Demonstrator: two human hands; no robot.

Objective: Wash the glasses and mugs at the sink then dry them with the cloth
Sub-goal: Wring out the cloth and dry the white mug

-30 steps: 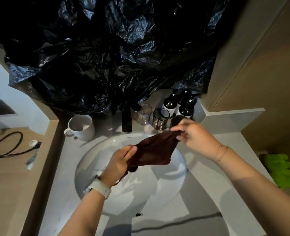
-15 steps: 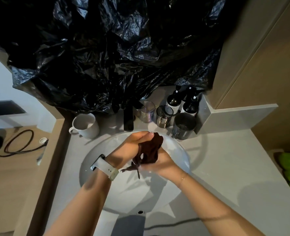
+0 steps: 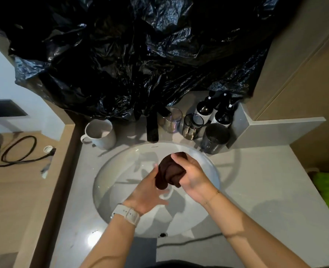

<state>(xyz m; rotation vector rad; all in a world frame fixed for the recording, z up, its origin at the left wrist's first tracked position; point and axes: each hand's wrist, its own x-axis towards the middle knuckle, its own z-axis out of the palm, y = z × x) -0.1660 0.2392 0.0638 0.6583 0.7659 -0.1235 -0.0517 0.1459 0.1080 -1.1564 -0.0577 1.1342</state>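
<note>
Gripping the bunched brown cloth (image 3: 169,172) over the sink (image 3: 117,171), the right hand (image 3: 193,175) curled its fingers around it. The left hand (image 3: 147,192) lay against the cloth, fingers loosely spread. White mug (image 3: 100,134) and glasses (image 3: 191,126) stood on the tabletop (image 3: 266,180) behind.

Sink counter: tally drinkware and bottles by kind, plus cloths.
White mug: 1
Glasses: 3
Dark bottles: at least 2, a third possibly behind them
Brown cloth: 1
Total: 7
</note>
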